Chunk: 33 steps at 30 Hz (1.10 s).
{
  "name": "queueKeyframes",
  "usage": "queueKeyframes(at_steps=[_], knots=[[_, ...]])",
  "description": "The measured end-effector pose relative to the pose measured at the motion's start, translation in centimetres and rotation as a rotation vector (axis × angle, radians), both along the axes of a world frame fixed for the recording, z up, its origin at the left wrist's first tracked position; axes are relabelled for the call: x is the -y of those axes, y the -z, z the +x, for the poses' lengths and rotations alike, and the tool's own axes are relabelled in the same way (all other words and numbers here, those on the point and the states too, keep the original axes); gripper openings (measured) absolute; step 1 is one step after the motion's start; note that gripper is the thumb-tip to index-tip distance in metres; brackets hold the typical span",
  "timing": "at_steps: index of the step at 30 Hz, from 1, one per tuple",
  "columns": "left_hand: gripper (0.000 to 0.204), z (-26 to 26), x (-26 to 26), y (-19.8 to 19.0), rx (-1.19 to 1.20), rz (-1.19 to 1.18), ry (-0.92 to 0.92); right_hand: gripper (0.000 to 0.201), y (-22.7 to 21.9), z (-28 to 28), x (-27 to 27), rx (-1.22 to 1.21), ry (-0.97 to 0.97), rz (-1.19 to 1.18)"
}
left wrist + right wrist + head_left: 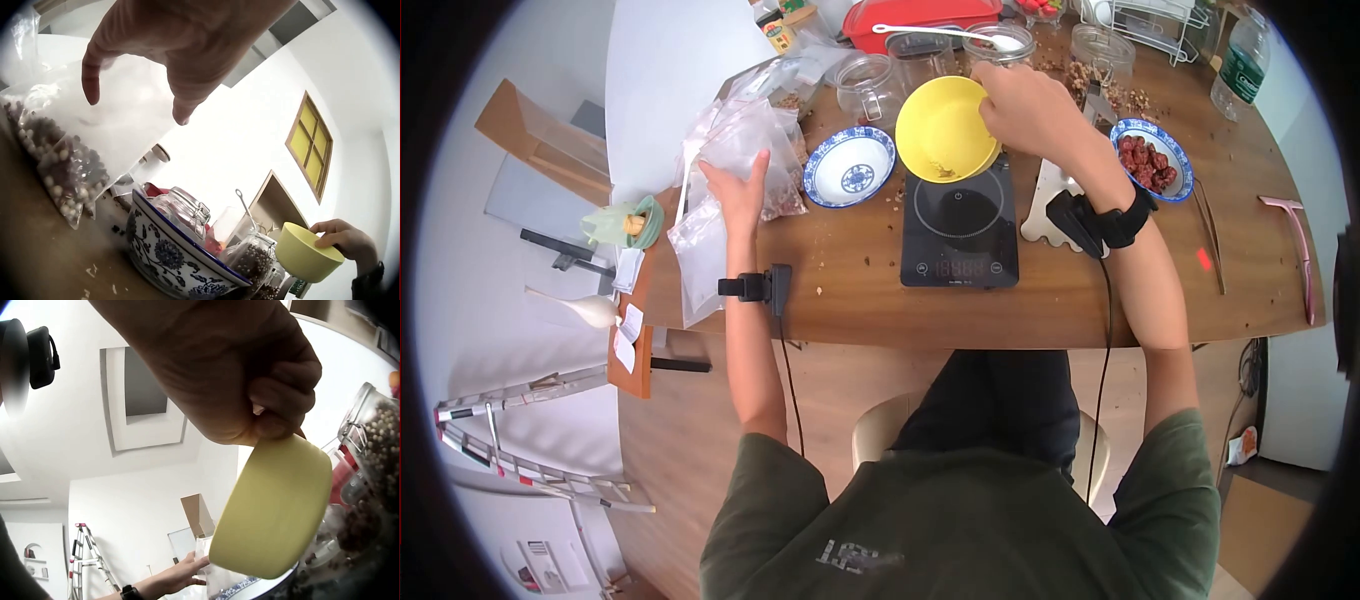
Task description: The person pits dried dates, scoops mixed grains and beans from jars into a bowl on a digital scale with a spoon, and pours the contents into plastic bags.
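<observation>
The right hand [1040,112] pinches the rim of a yellow bowl [945,130], held tilted above a black kitchen scale [960,235]; in the right wrist view the bowl [275,506] hangs below curled fingers. At the left, the left hand [738,195] is over clear plastic bags [750,125], its thumb and fingers spread. In the left wrist view that hand [169,44] is above a bag [69,169] of mixed beans; contact cannot be told. An empty blue-and-white bowl [825,172] sits between bags and scale.
Glass jars [868,85] and a red container [860,22] stand at the back, with a white spoon [900,30] across the jars. To the right are a bowl of dark red pieces [1150,165], a bottle [1240,70], tweezers [1212,240] and a pink tool [1305,255].
</observation>
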<state>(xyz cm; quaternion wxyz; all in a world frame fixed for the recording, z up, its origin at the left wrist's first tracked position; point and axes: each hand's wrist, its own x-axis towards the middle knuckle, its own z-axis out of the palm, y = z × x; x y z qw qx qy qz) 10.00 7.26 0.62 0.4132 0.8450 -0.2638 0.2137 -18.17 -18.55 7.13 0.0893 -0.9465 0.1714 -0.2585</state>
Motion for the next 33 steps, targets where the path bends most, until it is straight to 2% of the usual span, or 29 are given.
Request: queueKeyframes(at_steps=[4, 10, 12, 14, 16, 18, 20, 21, 23, 24, 25, 27, 28, 30, 31, 33], knots=[[0.111, 1.2, 0.0, 0.8, -0.028, -0.009, 0.043, 0.024, 0.2, 0.4, 0.2, -0.161, 0.004, 0.048], [0.112, 1.9, 0.2, 1.2, -0.017, 0.036, -0.003, 0.028, 2.8, 1.5, 2.4, -0.390, -0.179, 0.128], [0.112, 1.3, 0.1, 1.5, -0.010, 0.041, 0.000, 0.028, 2.5, 1.6, 2.2, -0.691, -0.194, 0.373], [0.108, 0.5, -0.1, 1.7, 0.207, 0.095, -0.036, 0.027, 3.1, 2.0, 2.3, -0.718, -0.198, 0.387], [0.105, -0.3, -0.4, 1.3, 0.273, 0.153, -0.100, 0.026, 3.5, 2.2, 2.4, -0.743, -0.200, 0.396], [0.102, -2.2, -0.3, -0.3, 0.342, 0.210, -0.161, 0.024, 3.4, 2.2, 2.2, -0.732, -0.213, 0.414], [0.084, -5.4, 0.6, -2.6, 0.543, 0.131, -0.195, 0.023, 3.3, 2.2, 2.0, -0.741, -0.212, 0.397], [0.084, -6.4, 1.3, -3.4, 0.537, 0.129, -0.198, 0.023, 3.2, 2.2, 1.9, -0.746, -0.216, 0.380], [0.069, -8.5, 2.6, -4.7, 0.421, -0.244, 0.185, 0.022, 2.9, 2.1, 1.7, -0.750, -0.211, 0.382], [0.054, -9.1, 3.7, -4.9, 0.444, -0.324, 0.285, 0.022, 2.7, 2.1, 1.6, -0.745, -0.204, 0.386], [0.054, -9.6, 4.6, -4.9, 0.440, -0.331, 0.279, 0.022, 2.7, 2.1, 1.5, -0.751, -0.205, 0.379], [0.047, -10.3, 6.3, -4.6, 0.164, -0.468, 0.535, 0.024, 2.6, 2.0, 1.4, -0.747, -0.194, 0.355], [0.047, -10.2, 7.2, -4.2, 0.162, -0.476, 0.536, 0.024, 2.3, 1.8, 1.2, -0.751, -0.189, 0.349], [0.036, -10.1, 8.7, -3.2, 0.023, -0.533, 0.717, 0.030, 1.3, 1.0, 0.4, -0.676, -0.085, 0.318], [0.036, -9.9, 9.0, -2.7, 0.015, -0.542, 0.722, 0.030, 1.3, 0.6, 0.4, -0.683, -0.075, 0.315], [0.027, -10.3, 9.4, -2.2, -0.183, -0.612, 0.826, 0.036, 0.9, -0.2, -0.1, -0.354, -0.133, 0.027]])
